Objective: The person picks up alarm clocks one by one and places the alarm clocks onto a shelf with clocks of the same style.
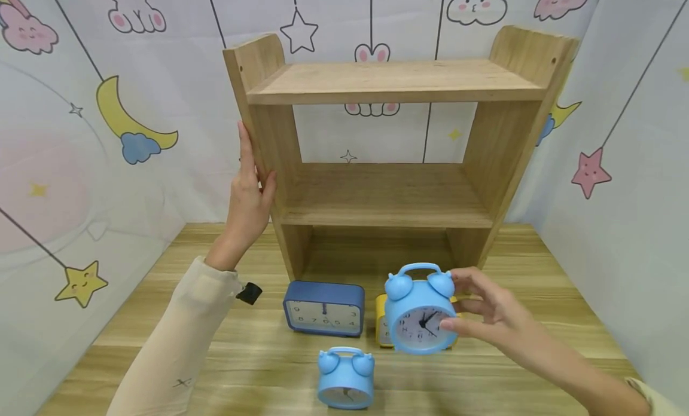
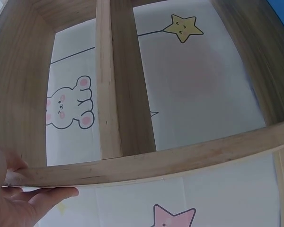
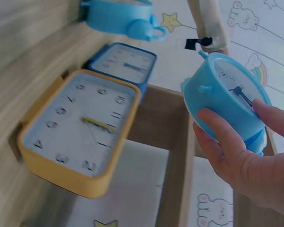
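My right hand (image 1: pixel 500 311) holds a light-blue twin-bell alarm clock (image 1: pixel 411 311) off the table, thumb at its dial and fingers on its side and back. Behind it, a yellow rectangular clock (image 3: pixel 80 127) is mostly hidden in the head view. At the left side panel of a wooden shelf (image 1: pixel 387 219), my left hand (image 1: pixel 250 198) grips the edge, with the thumb on one face and the fingers (image 2: pixel 57 196) along the other. A second light-blue twin-bell clock (image 1: pixel 346 380) stands nearest me. A dark-blue rectangular clock (image 1: pixel 325 308) stands before the shelf's left part.
The shelf stands on a wood-grain table (image 1: pixel 226 344), its upper and middle boards bare. White fabric walls (image 1: pixel 635 236) printed with stars, moons and rabbits close in the back and both sides. A black strap (image 1: pixel 249 293) hangs at my left cuff.
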A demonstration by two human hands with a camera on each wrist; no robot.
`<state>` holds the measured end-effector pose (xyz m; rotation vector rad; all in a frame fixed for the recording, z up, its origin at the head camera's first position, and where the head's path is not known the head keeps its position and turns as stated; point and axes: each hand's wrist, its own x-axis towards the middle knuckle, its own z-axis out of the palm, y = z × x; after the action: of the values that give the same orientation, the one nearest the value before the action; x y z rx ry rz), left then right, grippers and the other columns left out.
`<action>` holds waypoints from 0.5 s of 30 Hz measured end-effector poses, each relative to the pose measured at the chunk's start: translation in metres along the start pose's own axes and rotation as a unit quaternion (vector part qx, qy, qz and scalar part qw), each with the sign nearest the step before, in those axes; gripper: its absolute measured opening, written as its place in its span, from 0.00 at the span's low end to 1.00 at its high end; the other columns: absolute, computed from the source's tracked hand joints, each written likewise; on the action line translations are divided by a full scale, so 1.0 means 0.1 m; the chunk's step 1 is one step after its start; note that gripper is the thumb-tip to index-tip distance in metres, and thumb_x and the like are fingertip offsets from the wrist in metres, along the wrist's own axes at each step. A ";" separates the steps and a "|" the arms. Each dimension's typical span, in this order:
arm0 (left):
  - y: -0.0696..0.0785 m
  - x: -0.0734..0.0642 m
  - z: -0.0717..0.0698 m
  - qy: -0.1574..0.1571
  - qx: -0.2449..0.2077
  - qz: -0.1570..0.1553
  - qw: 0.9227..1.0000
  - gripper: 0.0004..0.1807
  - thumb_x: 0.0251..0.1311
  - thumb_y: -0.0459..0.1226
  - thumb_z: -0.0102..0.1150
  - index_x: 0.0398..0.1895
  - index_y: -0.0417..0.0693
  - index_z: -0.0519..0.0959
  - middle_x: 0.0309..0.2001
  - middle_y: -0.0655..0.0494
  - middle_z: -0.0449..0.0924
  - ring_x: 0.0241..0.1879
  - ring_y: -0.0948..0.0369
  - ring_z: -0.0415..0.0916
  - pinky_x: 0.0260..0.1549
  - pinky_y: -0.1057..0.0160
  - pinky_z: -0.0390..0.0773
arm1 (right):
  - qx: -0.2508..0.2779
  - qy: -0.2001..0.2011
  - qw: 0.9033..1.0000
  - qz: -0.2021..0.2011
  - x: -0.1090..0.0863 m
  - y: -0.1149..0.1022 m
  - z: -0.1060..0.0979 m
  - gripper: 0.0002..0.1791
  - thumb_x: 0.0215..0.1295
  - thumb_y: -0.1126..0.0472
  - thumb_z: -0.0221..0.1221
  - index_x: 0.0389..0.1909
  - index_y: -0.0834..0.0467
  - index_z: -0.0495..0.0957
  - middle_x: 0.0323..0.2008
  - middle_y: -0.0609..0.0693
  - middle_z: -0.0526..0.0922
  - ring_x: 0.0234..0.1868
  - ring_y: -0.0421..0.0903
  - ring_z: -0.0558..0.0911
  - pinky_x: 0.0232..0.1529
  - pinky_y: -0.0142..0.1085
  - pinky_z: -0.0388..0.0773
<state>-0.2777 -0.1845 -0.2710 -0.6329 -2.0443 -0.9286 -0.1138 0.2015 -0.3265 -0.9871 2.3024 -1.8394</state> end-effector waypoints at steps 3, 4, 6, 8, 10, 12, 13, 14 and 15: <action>0.00 0.00 0.00 -0.001 0.000 0.000 1.000 0.47 0.68 0.21 0.51 0.80 0.41 0.33 0.80 0.57 0.39 0.63 0.44 0.69 0.50 0.43 0.78 | 0.001 0.012 1.000 0.017 0.07 -0.13 -0.07 0.27 0.64 0.76 0.61 0.63 0.62 0.68 0.49 0.59 0.75 0.48 0.51 0.84 0.39 0.47 0.85; 0.00 0.00 0.00 -0.001 0.001 0.001 1.000 0.47 0.68 0.21 0.51 0.80 0.41 0.33 0.80 0.57 0.39 0.63 0.44 0.69 0.50 0.43 0.78 | 0.001 0.013 1.000 0.023 0.09 -0.17 -0.10 0.27 0.65 0.76 0.60 0.64 0.62 0.67 0.50 0.59 0.75 0.50 0.51 0.84 0.40 0.47 0.84; 0.00 0.00 0.00 -0.001 0.001 0.001 1.000 0.47 0.68 0.21 0.51 0.80 0.41 0.33 0.80 0.57 0.39 0.63 0.43 0.69 0.51 0.43 0.78 | 0.000 0.015 0.999 0.030 0.12 -0.25 -0.15 0.27 0.66 0.75 0.60 0.65 0.63 0.67 0.50 0.61 0.75 0.51 0.51 0.83 0.42 0.47 0.84; 0.00 -0.01 0.00 -0.002 0.002 0.002 1.000 0.47 0.68 0.21 0.51 0.80 0.42 0.33 0.80 0.57 0.39 0.63 0.43 0.69 0.51 0.43 0.78 | -0.004 0.020 0.999 0.034 0.16 -0.31 -0.19 0.28 0.67 0.75 0.59 0.67 0.65 0.66 0.51 0.62 0.75 0.52 0.51 0.83 0.43 0.47 0.84; 0.00 -0.01 0.00 -0.002 0.002 0.001 1.000 0.47 0.68 0.21 0.51 0.80 0.42 0.33 0.80 0.56 0.39 0.63 0.43 0.68 0.51 0.43 0.78 | -0.005 0.026 0.999 0.040 0.18 -0.36 -0.23 0.30 0.67 0.75 0.59 0.68 0.66 0.64 0.53 0.62 0.75 0.53 0.50 0.83 0.43 0.47 0.84; -0.01 -0.01 0.00 -0.002 0.001 0.001 1.000 0.47 0.68 0.21 0.51 0.80 0.42 0.33 0.80 0.56 0.40 0.63 0.43 0.68 0.51 0.43 0.78 | -0.012 0.039 0.999 0.037 0.21 -0.40 -0.26 0.31 0.66 0.75 0.60 0.69 0.66 0.65 0.52 0.61 0.76 0.53 0.49 0.83 0.42 0.46 0.84; -0.01 -0.01 0.00 -0.001 0.001 0.000 1.000 0.47 0.68 0.21 0.51 0.80 0.42 0.33 0.80 0.56 0.40 0.63 0.43 0.68 0.51 0.43 0.78 | -0.016 0.045 0.998 0.035 0.23 -0.42 -0.27 0.31 0.66 0.75 0.60 0.69 0.66 0.65 0.52 0.60 0.77 0.53 0.48 0.83 0.41 0.46 0.84; -0.01 -0.01 0.00 -0.001 0.000 0.000 1.000 0.47 0.67 0.21 0.51 0.80 0.42 0.33 0.80 0.56 0.40 0.63 0.44 0.68 0.51 0.43 0.78 | -0.018 0.051 0.998 0.032 0.25 -0.43 -0.29 0.31 0.66 0.75 0.60 0.69 0.65 0.66 0.52 0.59 0.77 0.53 0.47 0.84 0.41 0.46 0.84; -0.01 -0.01 0.00 -0.001 0.000 0.000 1.000 0.47 0.68 0.21 0.51 0.80 0.42 0.33 0.80 0.56 0.40 0.63 0.44 0.68 0.51 0.43 0.78 | -0.022 0.058 0.998 0.027 0.26 -0.44 -0.31 0.31 0.65 0.76 0.61 0.69 0.65 0.66 0.52 0.58 0.78 0.52 0.46 0.84 0.40 0.45 0.84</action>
<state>-0.2783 -0.1857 -0.2719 -0.6336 -2.0453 -0.9285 -0.1271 0.2112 -0.2686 -0.8346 2.4187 -1.8800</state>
